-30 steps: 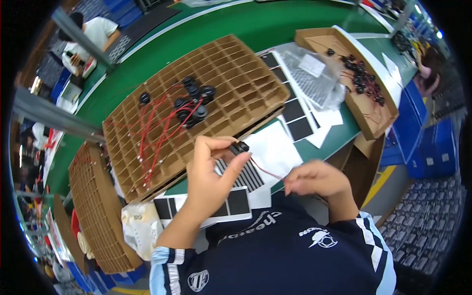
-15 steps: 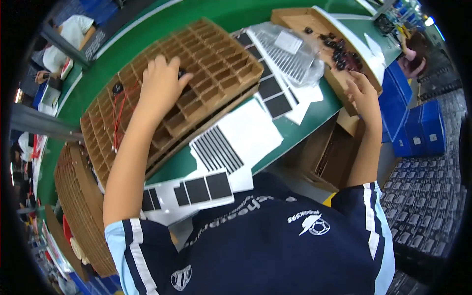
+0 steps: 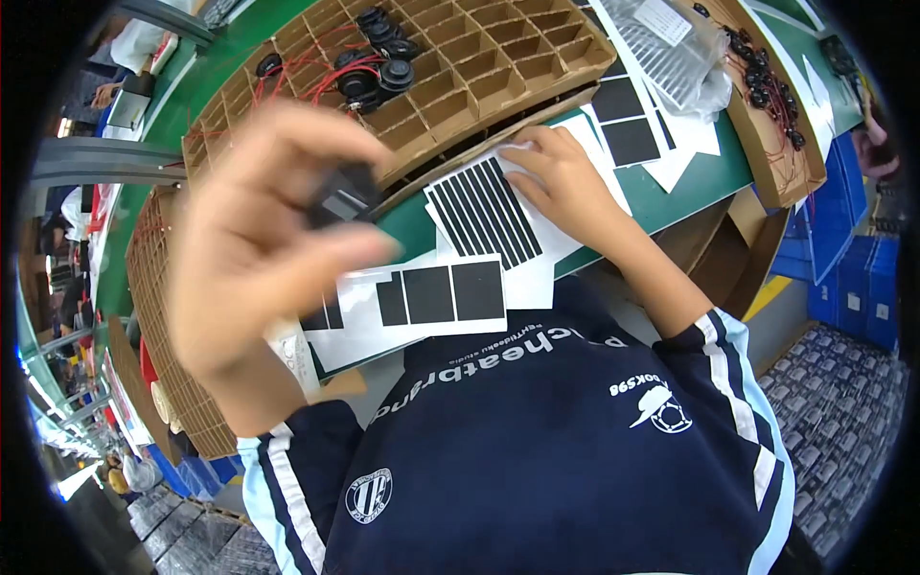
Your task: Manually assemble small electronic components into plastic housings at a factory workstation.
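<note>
My left hand (image 3: 259, 230) is raised close to the camera, blurred, with a small black block-like part (image 3: 345, 196) between its curled fingers and thumb. My right hand (image 3: 561, 182) is at the upper right corner of a white sheet with black strips (image 3: 484, 216), its thumb and fingers pinching at the edge. Beyond them lies a divided cardboard tray (image 3: 460, 55). Several round black parts with red wires (image 3: 374, 77) sit in its cells and across its dividers.
A sheet with black rectangles (image 3: 429, 295) lies at the table's near edge. On the right are a clear plastic bag (image 3: 671, 57) and a cardboard box (image 3: 786, 182) holding several wired black parts. Another divided tray (image 3: 153, 316) stands at the left, near a grey metal bar (image 3: 105, 163).
My left hand has come from the tray toward the camera with a black part. My right hand has moved from the box to the strip sheet. More wired parts show in the tray.
</note>
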Demonstrator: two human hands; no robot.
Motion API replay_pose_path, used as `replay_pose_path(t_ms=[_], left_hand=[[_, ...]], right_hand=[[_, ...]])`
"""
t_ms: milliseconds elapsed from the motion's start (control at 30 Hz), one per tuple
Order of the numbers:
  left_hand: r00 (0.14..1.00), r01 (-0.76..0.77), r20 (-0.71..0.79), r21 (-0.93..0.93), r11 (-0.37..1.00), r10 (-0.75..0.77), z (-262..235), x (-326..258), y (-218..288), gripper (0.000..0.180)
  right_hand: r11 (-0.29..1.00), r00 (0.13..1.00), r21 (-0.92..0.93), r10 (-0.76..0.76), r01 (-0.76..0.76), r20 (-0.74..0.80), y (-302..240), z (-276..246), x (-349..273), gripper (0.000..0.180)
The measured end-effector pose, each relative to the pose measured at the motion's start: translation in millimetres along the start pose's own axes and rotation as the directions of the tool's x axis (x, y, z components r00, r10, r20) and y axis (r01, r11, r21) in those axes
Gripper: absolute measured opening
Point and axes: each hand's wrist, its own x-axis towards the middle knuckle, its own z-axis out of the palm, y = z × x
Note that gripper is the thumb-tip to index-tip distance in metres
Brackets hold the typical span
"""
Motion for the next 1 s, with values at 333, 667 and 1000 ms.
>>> replay_pose_path(t_ms=[333,667,1000], left_hand=[[0.969,0.210,0.013,0.472,0.856,-0.245,107.1,3.6,-111.9,0.028],[0.986,0.127,-0.156,0.474,0.872,-0.059,118.6,-4.2,-130.7,0.038],[0.965,0.238,-0.191,0.343,0.909,-0.181,114.3,-3.1,-132.0,0.034]], right_hand=[[0.999,0.991,0.017,0.037,-0.035,-0.131,-1.6,31.5,0.9,0.014],[0.982,0.994,0.150,0.111,-0.113,0.024,-2.8,14.7,4.3,0.015],[0.985,0.999,0.168,0.040,-0.035,-0.026,2.3,11.0,0.7,0.020]])
